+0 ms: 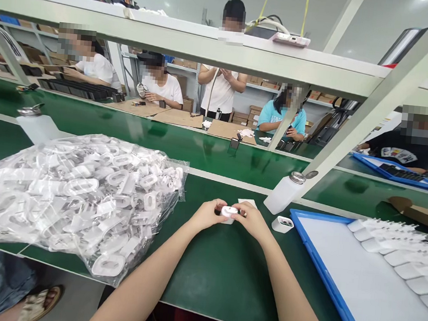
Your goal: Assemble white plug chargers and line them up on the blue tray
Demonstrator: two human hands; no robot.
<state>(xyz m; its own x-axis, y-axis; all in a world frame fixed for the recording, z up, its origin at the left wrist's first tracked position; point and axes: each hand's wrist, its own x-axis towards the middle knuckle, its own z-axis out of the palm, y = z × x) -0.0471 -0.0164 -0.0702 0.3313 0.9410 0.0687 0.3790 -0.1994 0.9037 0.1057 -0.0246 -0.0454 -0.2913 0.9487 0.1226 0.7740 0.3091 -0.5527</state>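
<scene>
Between my two hands is a small white plastic housing [228, 212] with rounded ends, above the green work surface. My left hand [209, 214] pinches its left side with thumb and fingers. On the opposite side, my right hand [249, 218] has thumb and fingers closed on the same piece. Just right of my right hand lies another white housing [282, 224], its open end showing dark and green parts inside. A small white sheet [247, 202] sits partly hidden behind my right hand.
A clear bag [82, 193] full of white plastic parts covers the left. At right, a blue-rimmed tray [318, 256] holds a row of white pieces. White bottles [283, 193] [37, 126] stand behind. A slanted post [354, 123] rises at right; several people work across the bench.
</scene>
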